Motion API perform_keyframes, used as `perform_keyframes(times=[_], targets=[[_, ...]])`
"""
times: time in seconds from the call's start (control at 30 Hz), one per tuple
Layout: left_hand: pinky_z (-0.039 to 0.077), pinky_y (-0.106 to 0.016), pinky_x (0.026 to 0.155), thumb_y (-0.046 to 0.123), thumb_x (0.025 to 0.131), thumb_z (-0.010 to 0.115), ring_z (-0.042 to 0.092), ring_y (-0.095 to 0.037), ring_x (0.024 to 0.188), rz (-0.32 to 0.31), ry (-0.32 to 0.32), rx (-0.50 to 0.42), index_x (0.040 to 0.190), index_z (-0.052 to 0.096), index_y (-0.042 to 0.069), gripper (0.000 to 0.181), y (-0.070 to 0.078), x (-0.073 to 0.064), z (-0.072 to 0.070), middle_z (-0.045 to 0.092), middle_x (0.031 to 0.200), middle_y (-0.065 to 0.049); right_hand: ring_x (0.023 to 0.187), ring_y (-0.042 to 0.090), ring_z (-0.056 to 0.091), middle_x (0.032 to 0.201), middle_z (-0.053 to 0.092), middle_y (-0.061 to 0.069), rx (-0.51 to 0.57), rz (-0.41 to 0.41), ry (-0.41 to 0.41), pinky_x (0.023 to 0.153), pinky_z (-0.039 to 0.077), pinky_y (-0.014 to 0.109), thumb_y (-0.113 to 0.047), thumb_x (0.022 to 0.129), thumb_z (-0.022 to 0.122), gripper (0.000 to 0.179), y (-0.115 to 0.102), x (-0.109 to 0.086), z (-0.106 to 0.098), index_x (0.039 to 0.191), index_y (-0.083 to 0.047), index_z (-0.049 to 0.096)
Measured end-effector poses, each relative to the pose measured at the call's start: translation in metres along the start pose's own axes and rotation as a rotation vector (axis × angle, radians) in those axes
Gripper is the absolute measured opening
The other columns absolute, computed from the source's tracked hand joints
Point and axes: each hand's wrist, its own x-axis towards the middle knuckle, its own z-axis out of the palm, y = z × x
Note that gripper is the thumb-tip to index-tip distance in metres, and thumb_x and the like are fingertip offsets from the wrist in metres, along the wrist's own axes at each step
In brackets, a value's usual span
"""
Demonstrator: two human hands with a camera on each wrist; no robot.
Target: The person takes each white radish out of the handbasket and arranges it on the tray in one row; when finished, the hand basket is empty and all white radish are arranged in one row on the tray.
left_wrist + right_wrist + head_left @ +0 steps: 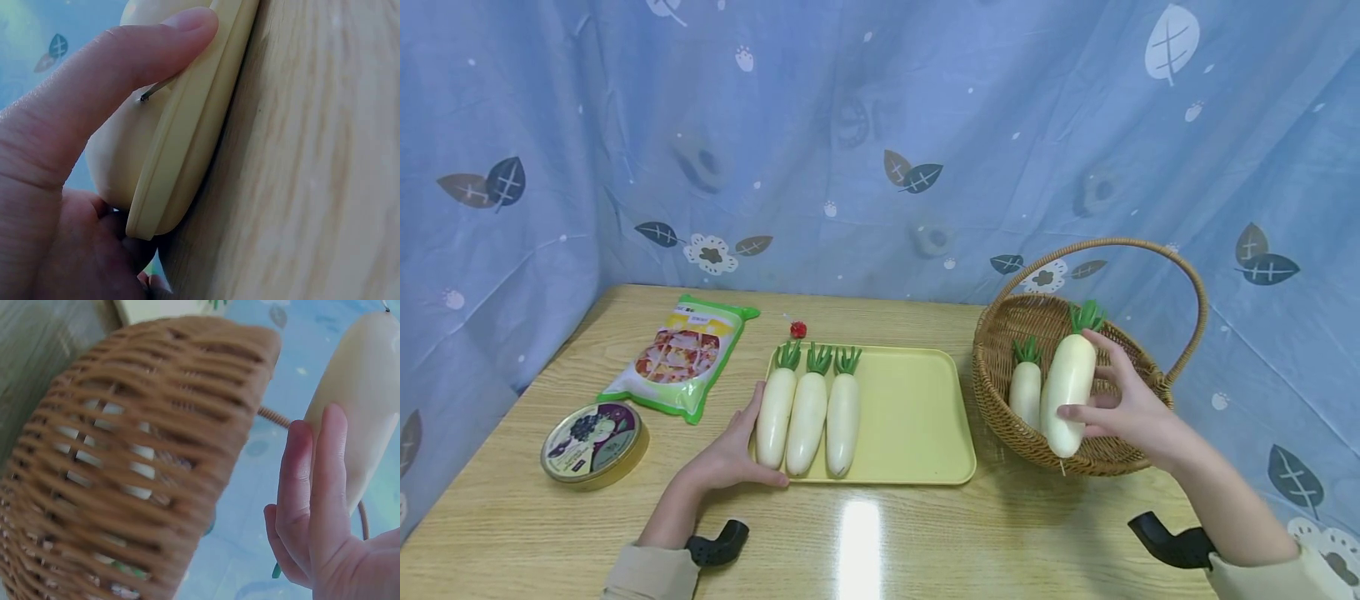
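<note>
My right hand holds a white radish with a green leaf stub, thumb on one side and fingers on the other. In the right wrist view, the lifted radish is beside the basket's rim. Another white radish is inside the wicker basket. My left hand grips the near left corner of the yellow tray, and in the left wrist view its thumb presses on the rim. Three white radishes, one of them the middle radish, lie side by side on the tray's left part, leaves pointing away.
Left of the tray lies a green-edged food packet, with a round tin nearer me. A small red object sits behind the tray. The basket's tall handle arches over it. A blue patterned curtain hangs behind the wooden table.
</note>
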Motion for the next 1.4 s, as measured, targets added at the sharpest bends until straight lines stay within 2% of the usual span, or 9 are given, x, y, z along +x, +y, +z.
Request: perform_keyframes(times=[0.4,0.77,1.0,1.23,1.4], targets=[[-0.001,-0.065,0.101,0.035,0.053,0.087,-0.011,-0.052,0.129,-0.008,0.001,0.004,0.144,-0.014,0.006,0.140,0.000,-0.001,0.000,-0.007,0.150,-0.021,0.091,0.034,0.061,0.134,0.012,0.037,0.023,-0.062,-0.028,0.063,0.055,0.042,-0.002,0.077,0.070,0.101,-0.011,-0.008,0.022,0.146,-0.022,0.000],[-0.001,-0.065,0.101,0.035,0.053,0.087,-0.011,-0.050,0.130,-0.011,-0.003,-0.006,0.145,-0.014,0.007,0.139,0.000,0.000,0.000,-0.007,0.151,-0.020,0.096,0.040,0.057,0.133,0.018,0.033,0.039,-0.073,-0.063,0.062,0.054,0.043,-0.002,0.077,0.070,0.100,-0.018,-0.010,0.034,0.146,-0.025,0.002],[-0.001,-0.065,0.101,0.034,0.053,0.087,-0.011,-0.050,0.130,-0.010,-0.002,-0.011,0.145,-0.014,0.007,0.139,-0.001,0.000,0.000,-0.008,0.151,-0.019,0.090,0.030,0.060,0.131,0.024,0.031,0.049,-0.091,-0.087,0.064,0.054,0.042,-0.002,0.077,0.070,0.099,-0.023,-0.009,0.041,0.146,-0.026,0.003],[-0.002,-0.065,0.101,0.034,0.053,0.087,-0.012,-0.049,0.130,-0.003,-0.002,-0.015,0.145,-0.014,0.007,0.139,-0.002,0.001,0.000,-0.008,0.151,-0.018,0.098,0.039,0.056,0.134,0.020,0.031,0.055,-0.093,-0.110,0.065,0.053,0.043,-0.004,0.077,0.071,0.099,-0.026,-0.005,0.050,0.146,-0.026,0.004],[-0.002,-0.065,0.101,0.034,0.053,0.087,-0.013,-0.049,0.130,0.005,0.000,-0.007,0.145,-0.014,0.008,0.139,-0.002,0.001,0.001,-0.008,0.151,-0.018,0.100,0.040,0.054,0.138,0.017,0.029,0.075,-0.091,-0.133,0.065,0.053,0.043,-0.005,0.077,0.071,0.098,-0.026,-0.002,0.056,0.146,-0.026,0.005]])
